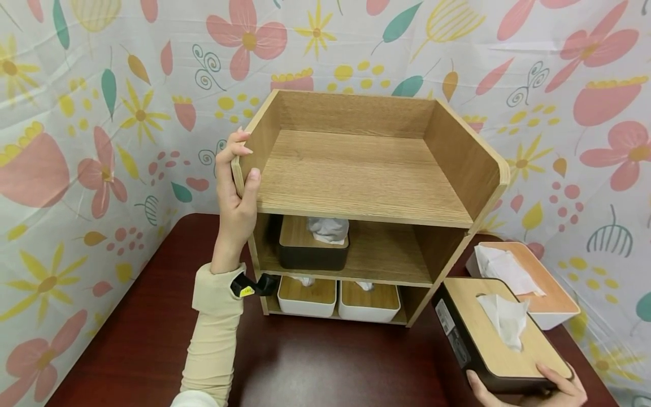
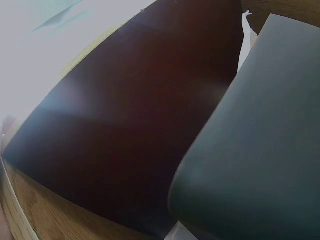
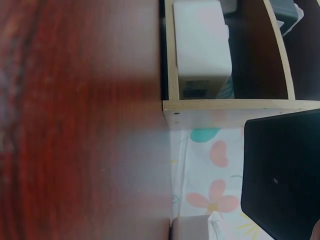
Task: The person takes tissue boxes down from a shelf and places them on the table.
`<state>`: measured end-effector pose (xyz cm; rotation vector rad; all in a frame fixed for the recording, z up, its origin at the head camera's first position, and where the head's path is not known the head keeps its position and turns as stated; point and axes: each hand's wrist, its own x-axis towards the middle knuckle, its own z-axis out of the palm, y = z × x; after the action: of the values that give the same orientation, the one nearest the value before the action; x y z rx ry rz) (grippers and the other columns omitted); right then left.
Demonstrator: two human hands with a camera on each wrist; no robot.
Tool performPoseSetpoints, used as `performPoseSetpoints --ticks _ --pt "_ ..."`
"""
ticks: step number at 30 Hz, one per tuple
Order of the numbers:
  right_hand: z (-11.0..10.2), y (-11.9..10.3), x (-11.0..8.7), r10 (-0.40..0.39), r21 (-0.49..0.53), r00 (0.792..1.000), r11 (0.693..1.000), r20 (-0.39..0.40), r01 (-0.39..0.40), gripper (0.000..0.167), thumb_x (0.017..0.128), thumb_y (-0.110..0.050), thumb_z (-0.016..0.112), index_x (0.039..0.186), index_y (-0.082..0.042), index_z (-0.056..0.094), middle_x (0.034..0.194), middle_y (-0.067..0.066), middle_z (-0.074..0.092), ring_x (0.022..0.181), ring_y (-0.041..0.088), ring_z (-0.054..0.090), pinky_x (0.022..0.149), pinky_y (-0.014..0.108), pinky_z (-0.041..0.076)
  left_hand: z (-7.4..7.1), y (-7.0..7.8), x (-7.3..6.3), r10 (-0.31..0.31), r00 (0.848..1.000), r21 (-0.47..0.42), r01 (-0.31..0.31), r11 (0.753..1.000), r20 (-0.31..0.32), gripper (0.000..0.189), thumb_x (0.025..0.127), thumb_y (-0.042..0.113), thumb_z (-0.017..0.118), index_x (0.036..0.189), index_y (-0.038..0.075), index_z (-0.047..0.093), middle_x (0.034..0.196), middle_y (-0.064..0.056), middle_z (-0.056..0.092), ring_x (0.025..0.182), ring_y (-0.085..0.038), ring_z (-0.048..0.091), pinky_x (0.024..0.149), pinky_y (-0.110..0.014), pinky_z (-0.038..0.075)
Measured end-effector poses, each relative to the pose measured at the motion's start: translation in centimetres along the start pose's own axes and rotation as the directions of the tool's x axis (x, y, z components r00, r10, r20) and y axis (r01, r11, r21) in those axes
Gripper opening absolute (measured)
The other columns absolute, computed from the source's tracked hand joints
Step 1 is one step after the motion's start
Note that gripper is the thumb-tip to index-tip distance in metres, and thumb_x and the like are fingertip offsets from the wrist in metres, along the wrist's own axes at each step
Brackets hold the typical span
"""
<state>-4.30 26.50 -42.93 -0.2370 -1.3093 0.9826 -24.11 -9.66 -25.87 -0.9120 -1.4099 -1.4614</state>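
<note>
My left hand point(image 1: 236, 192) grips the left side panel of a three-tier wooden shelf point(image 1: 356, 169), thumb on the inner face. In my right hand point(image 1: 556, 390) is a black tissue box point(image 1: 483, 336) with a wooden lid and a white tissue sticking up. I hold it by its near end, to the right of the shelf; its dark underside shows in the right wrist view. Another black tissue box point(image 1: 312, 259) sits at the left of the middle tier. Two white tissue boxes point(image 1: 307, 305) stand side by side on the bottom tier.
A white tissue box with an orange-toned lid point(image 1: 554, 288) stands on the right of the dark red table point(image 1: 315, 362), partly behind the held box. Flower-patterned cloth point(image 1: 168, 102) hangs around the back and sides. The shelf's top tier has raised walls at the back and sides.
</note>
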Motion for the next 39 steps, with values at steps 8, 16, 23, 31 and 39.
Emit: performPoseSetpoints --ticks 8,16,23,31,39 --pt "-0.9 1.7 0.2 0.133 -0.109 0.981 0.987 0.142 -0.118 0.064 0.045 -0.009 0.088 0.091 0.003 0.046 0.097 -0.014 0.044 0.091 0.0 0.042 0.083 0.014 0.033 0.0 0.0 0.1 0.007 1.0 0.003 -0.007 1.0 0.001 0.028 0.089 0.008 0.044 0.113 -0.008 0.04 0.134 -0.008 0.045 0.14 -0.03 0.032 0.119 -0.047 0.024" --pt "-0.8 3.1 -0.1 0.15 -0.213 0.982 0.969 0.117 -0.123 0.068 0.039 -0.007 0.089 0.099 0.0 0.056 0.101 -0.015 0.043 0.096 -0.001 0.048 0.084 0.012 0.038 -0.1 0.0 0.0 0.007 1.0 0.002 -0.007 1.0 -0.004 0.029 0.089 0.008 0.044 0.112 -0.008 0.04 0.134 -0.005 0.045 0.14 -0.03 0.033 0.118 -0.047 0.025" --pt "-0.9 3.0 -0.2 0.16 -0.307 0.97 0.947 0.181 -0.099 0.079 0.037 -0.008 0.087 0.104 0.013 0.051 0.102 -0.023 0.043 0.099 -0.008 0.048 0.092 0.011 0.037 0.0 -0.1 0.1 0.009 1.0 -0.001 -0.009 1.0 0.0 0.028 0.089 0.007 0.043 0.113 -0.008 0.04 0.133 -0.015 0.045 0.139 -0.028 0.034 0.118 -0.048 0.025" --pt "-0.6 3.5 -0.2 0.175 -0.341 0.959 0.935 0.222 -0.092 0.084 0.036 -0.011 0.088 0.108 0.014 0.05 0.103 -0.03 0.042 0.105 -0.011 0.046 0.094 0.009 0.034 -0.2 -0.1 -0.1 0.003 1.0 0.014 -0.003 1.0 -0.005 0.028 0.089 0.008 0.043 0.113 -0.008 0.041 0.133 -0.01 0.046 0.14 -0.033 0.032 0.118 -0.047 0.025" --pt "-0.3 4.5 0.1 0.178 -0.359 0.944 0.931 0.277 -0.07 0.087 0.038 -0.014 0.089 0.11 0.014 0.048 0.108 -0.028 0.036 0.108 -0.012 0.039 0.097 0.01 0.031 -0.1 -0.2 0.0 0.0 1.0 0.015 0.0 1.0 0.002 0.027 0.09 0.006 0.043 0.113 -0.008 0.041 0.134 -0.007 0.046 0.141 -0.027 0.032 0.119 -0.047 0.024"
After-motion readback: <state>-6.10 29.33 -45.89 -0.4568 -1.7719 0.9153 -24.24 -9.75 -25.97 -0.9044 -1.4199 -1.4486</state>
